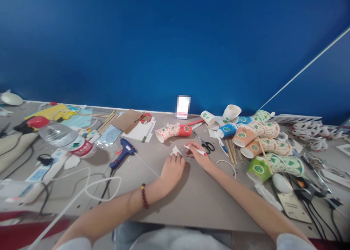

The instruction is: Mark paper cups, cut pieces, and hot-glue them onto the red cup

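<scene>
My left hand (pixel 172 168) rests low over the table with its fingers bent down and closed on a small cut piece of white paper (pixel 175 150). The paper's pointed edge shows beyond the fingertips. My right hand (pixel 198 158) grips a white marker with a red end (pixel 201 152), its tip toward the paper. Whether the tip touches it, I cannot tell. Black-handled scissors (pixel 209 147) lie just right of the right hand. Behind both hands, joined red-patterned paper cups (pixel 173 131) lie on their side. A blue glue gun (pixel 123 153) is left of the left hand.
On the right lie several stacked paper cups (pixel 273 133), wooden sticks (pixel 231 151) and black cables. A plastic bottle with a red cap (pixel 65 137), a power strip (pixel 45 173) and looped white cable (pixel 90 186) occupy the left. Cardboard (pixel 130 121) lies near the blue wall (pixel 175 49).
</scene>
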Demonstrator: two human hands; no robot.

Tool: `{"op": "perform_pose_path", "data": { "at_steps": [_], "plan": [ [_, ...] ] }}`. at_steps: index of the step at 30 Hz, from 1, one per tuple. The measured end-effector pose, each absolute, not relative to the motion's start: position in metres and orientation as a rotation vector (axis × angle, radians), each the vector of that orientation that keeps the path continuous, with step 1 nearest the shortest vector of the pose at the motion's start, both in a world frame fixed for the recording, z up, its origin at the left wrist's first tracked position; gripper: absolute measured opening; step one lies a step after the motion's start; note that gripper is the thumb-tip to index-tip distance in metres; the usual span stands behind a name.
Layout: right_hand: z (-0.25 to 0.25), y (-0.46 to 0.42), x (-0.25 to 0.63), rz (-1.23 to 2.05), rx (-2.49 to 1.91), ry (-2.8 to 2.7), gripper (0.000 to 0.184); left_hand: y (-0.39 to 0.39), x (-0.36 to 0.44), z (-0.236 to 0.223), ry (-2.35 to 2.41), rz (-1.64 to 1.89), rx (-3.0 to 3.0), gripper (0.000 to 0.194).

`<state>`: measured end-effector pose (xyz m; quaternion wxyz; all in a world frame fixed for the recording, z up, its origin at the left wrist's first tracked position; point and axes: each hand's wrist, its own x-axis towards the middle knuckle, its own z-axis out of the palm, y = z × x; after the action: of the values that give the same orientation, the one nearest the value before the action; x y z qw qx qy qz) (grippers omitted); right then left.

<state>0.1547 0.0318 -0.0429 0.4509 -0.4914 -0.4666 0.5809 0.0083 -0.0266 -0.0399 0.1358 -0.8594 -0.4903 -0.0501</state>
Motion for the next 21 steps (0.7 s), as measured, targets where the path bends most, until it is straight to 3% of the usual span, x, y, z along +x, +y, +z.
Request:
{"op": "perform_pose_path", "data": {
  "at_steps": [8, 21],
  "plan": [
    [-0.040, 0.049, 0.170, 0.907, -1.293, -1.497, 0.033, -0.030, 0.018, -0.041, -1.303, -0.262, -2.552, 0.019],
    [-0.045, 0.044, 0.161, 1.214, -1.305, -1.193, 0.039, -0.016, 0.014, -0.051, -1.248, -0.437, -2.652, 0.017]
  ]
}}
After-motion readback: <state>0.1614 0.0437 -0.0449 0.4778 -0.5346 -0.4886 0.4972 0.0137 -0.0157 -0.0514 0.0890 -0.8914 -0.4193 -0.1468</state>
